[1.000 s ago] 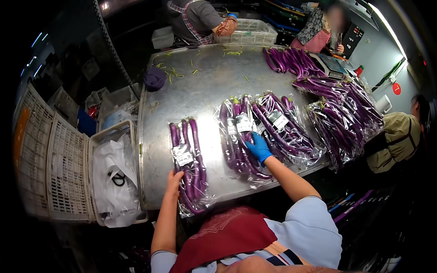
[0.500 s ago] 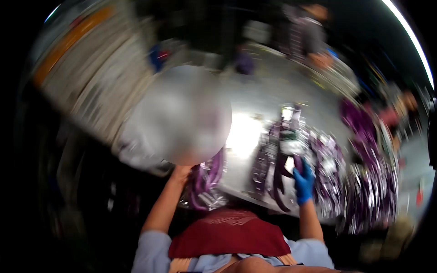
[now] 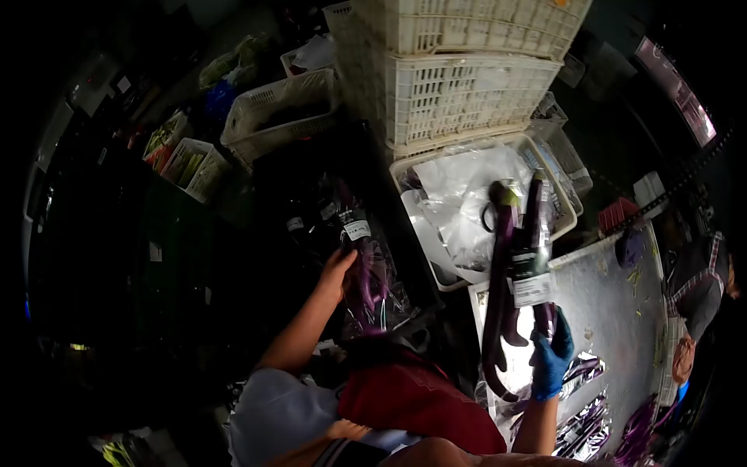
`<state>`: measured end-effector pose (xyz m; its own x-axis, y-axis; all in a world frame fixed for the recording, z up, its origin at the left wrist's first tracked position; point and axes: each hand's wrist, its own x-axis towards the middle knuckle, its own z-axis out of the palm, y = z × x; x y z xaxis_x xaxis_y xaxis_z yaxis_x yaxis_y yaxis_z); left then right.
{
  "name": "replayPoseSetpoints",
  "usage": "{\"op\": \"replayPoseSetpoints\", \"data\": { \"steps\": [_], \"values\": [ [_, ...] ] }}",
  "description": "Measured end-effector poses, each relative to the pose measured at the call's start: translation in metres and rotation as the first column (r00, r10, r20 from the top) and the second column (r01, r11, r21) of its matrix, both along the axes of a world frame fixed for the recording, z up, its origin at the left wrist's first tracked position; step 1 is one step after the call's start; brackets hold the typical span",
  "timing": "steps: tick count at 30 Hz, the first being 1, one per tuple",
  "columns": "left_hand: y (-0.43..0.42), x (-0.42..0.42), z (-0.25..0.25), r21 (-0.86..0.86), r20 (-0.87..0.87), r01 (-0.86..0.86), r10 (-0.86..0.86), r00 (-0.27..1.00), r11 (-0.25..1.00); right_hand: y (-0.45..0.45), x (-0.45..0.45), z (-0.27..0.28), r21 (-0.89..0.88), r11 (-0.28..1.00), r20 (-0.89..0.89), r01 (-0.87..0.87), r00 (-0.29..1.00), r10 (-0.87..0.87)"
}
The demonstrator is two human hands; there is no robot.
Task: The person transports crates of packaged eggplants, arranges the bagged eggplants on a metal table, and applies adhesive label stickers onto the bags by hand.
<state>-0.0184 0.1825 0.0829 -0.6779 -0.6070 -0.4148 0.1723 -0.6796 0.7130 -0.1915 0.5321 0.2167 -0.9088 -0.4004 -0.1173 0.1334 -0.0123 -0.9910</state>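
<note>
My bare left hand (image 3: pixel 339 274) is closed on a clear bag of long purple eggplants (image 3: pixel 370 272) with a white label. That bag is over a dark area at my left, where other labelled packs show dimly. My right hand (image 3: pixel 552 354), in a blue glove, grips the lower end of more long eggplants (image 3: pixel 502 272) in clear film with a label band. Those stand lengthwise in front of the metal table (image 3: pixel 622 303) and a white crate (image 3: pixel 564 222) of clear plastic bags.
Tall stacked white crates (image 3: pixel 471 97) rise behind the bag crate. Another white crate (image 3: pixel 280 101) and a small basket of green vegetables (image 3: pixel 191 167) stand at the far left. Bagged eggplants (image 3: pixel 583 428) lie on the table at lower right, and a co-worker (image 3: pixel 700 288) is at its far side.
The view has swung left toward the crates. My right hand has lifted the eggplants from the table. My left hand's bag now hangs over the dark area.
</note>
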Motion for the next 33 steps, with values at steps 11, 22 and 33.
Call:
{"op": "replayPoseSetpoints", "data": {
  "steps": [11,22,33],
  "values": [
    [-0.147,-0.057,-0.293,-0.674,0.705,0.391,0.386,0.595,0.627,-0.159,0.015,-0.055,-0.077,0.927,0.08,-0.366,0.925,0.372],
    [-0.076,-0.024,-0.049,-0.124,0.059,0.241,-0.235,0.97,0.963,-0.258,0.083,-0.151,0.18,0.833,-0.455,-0.523,0.707,0.541],
    [-0.147,-0.005,-0.062,-0.176,0.254,0.68,-0.635,0.73,0.711,-0.164,0.032,-0.147,0.113,0.911,0.223,-0.398,0.903,0.367]
  ]
}}
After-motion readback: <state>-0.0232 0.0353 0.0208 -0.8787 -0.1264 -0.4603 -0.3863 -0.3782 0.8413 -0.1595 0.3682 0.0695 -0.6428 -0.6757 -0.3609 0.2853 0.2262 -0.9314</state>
